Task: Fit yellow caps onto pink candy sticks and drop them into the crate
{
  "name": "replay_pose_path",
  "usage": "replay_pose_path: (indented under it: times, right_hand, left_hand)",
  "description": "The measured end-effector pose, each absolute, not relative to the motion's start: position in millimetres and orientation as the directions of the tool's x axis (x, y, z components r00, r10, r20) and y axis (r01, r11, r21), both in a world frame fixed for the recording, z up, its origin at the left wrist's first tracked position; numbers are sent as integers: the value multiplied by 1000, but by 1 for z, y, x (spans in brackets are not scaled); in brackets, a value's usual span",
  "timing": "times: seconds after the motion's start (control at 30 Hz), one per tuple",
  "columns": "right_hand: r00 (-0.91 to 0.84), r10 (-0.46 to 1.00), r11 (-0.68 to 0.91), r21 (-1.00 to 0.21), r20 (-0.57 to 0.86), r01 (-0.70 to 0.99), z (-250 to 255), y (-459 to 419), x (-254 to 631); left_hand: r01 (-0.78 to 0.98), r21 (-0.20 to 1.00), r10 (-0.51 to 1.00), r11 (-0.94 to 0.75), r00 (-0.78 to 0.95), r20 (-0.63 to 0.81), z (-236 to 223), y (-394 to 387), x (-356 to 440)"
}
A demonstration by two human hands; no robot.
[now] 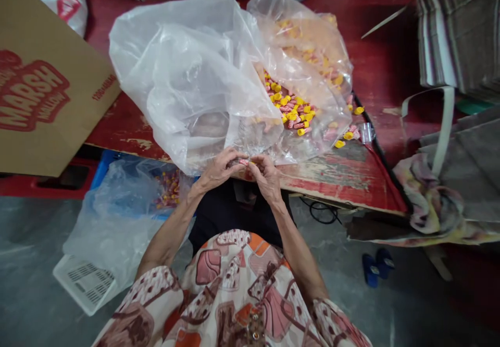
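At the table's front edge, my left hand (222,169) and my right hand (267,175) meet with fingers pinched. Between their fingertips is a small pink-and-white piece with a yellow end (244,162); its exact kind is too small to make out. My left fingers grip its pink part, and my right fingers close at its yellow end. Just beyond lies a large clear plastic bag (179,71). To its right, a second clear bag (332,39) has a heap of similar pink pieces with yellow ends (295,110) at its mouth.
A cardboard box (42,91) stands at the left on the red table (375,71). Below left, a blue crate (102,167) holds a bag with more pieces, near a white basket (86,284). Folded dark sacks (461,34) are stacked at right. Blue slippers (370,270) lie on the floor.
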State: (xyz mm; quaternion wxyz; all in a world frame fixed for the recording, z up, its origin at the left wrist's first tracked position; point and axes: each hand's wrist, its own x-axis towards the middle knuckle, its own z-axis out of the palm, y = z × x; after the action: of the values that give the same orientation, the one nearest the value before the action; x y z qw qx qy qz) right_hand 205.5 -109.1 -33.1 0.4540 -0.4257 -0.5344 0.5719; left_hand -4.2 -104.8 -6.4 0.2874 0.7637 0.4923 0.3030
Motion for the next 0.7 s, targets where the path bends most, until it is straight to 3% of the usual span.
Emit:
replay_pose_path:
  times: [0.13,0.23,0.33,0.4,0.57,0.7]
  right_hand:
    - [-257,959,148,-986,124,76,-44,-112,213]
    - [-182,950,295,-918,252,266,-51,-119,224]
    - [-7,956,270,-868,294,417,-55,-120,241]
    - [104,947,214,-837,305,503,-56,-109,254]
    - [192,921,137,-744,339,654,-58,-38,276]
    - [119,956,91,-655,269,750,-64,5,277]
  left_hand:
    - [651,679,936,-339,302,178,-9,-111,14]
    - [792,501,931,-348,353,89,-9,-117,39]
    - [876,312,923,-367,384,6,-7,-118,65]
    - [877,275,911,-394,413,-13,-4,-111,75]
    - [798,391,850,-458,522,-69,1,-72,60]
    - [718,626,866,-305,483,-132,6,-52,32]
